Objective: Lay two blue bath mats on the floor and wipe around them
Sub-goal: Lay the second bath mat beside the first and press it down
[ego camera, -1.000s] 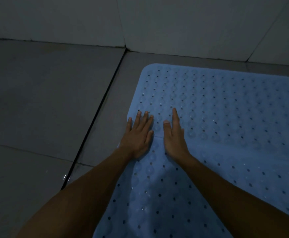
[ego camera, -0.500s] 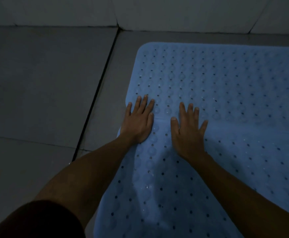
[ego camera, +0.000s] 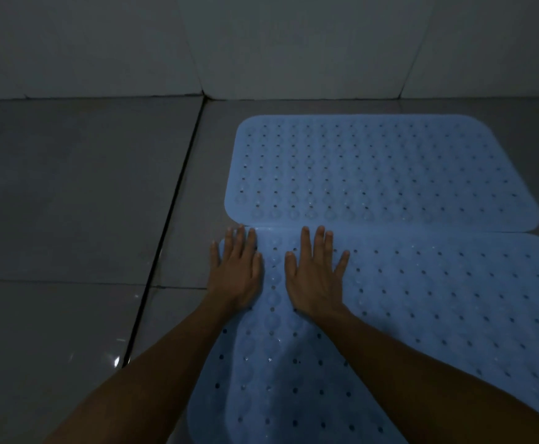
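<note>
Grey floor tiles (ego camera: pixel 69 193), split by a dark grout line (ego camera: pixel 165 232), fill a dim room and meet pale wall tiles (ego camera: pixel 293 43) at the back. Compared with half a second ago, the view takes in more: the whole far mat (ego camera: pixel 383 168) now shows, right-hand corners included, and more wall rises above it. Two blue mats lie flat, end to end, on the right-hand floor tile. The far mat sits near the wall; the near mat (ego camera: pixel 438 309) runs from the seam toward the person and off the frame's lower and right edges. Both are dotted with small holes and round bumps. The near mat's far edge touches the far mat, possibly lapping it slightly; which lies on top cannot be told. Both bare forearms reach in from the bottom. The left hand (ego camera: pixel 236 274) lies flat, fingers straight, on the near mat's far-left corner, its little finger over the mat's edge, holding nothing. The right hand (ego camera: pixel 316 277), spread wider than before, presses flat just beside it, fingertips at the seam, gripping nothing.
</note>
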